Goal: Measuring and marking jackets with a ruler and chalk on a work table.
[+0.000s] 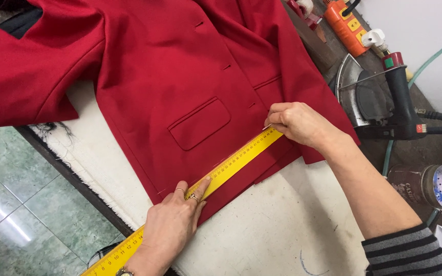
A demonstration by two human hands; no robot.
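Two hands, left hand (pixel 172 225) and right hand (pixel 297 122), press a flat yellow ruler (pixel 231 164) onto a red woven jacket (pixel 180 76).

A yellow ruler (pixel 221 174) is pressed onto a red jacket (pixel 190 76) by the left hand (pixel 172 225). Its far end is held by the right hand (pixel 297 122)

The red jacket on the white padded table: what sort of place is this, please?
Probably a tailoring workshop. A red cloth jacket lies on a white padded table, both hands press a yellow measuring ruler on it, and a heavy steam iron stands nearby.
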